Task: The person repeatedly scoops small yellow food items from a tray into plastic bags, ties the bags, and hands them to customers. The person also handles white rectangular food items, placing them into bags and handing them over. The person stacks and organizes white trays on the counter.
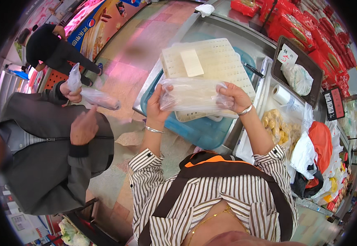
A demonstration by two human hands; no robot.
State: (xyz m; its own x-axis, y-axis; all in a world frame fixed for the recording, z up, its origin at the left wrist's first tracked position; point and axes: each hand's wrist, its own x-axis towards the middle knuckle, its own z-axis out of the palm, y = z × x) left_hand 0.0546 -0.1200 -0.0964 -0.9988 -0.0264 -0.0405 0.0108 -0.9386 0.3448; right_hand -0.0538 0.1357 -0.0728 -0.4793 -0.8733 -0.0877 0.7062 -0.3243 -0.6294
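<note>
A clear plastic bag (194, 92) is stretched sideways between my two hands. My left hand (158, 106) grips its left end, and my right hand (235, 97) pinches the right end near the top. Through the film, the bag looks flat, with no item visible inside. Just behind it, a pale rectangular block, possibly tofu, (192, 63) lies on a stack of cream slotted plastic trays (218, 49). A blue plastic bin (197, 133) holds up the trays. To their right rests a black-handled tool (254, 70), perhaps a knife; its other end is hard to make out.
At left, a person in a dark jacket (49, 153) holds a bagged item (101, 99). Right of me are a plastic bag roll (281, 94), bagged yellow-brown balls (277, 126), and a dark basket (314, 73). Another person (52, 46) bends over farther back.
</note>
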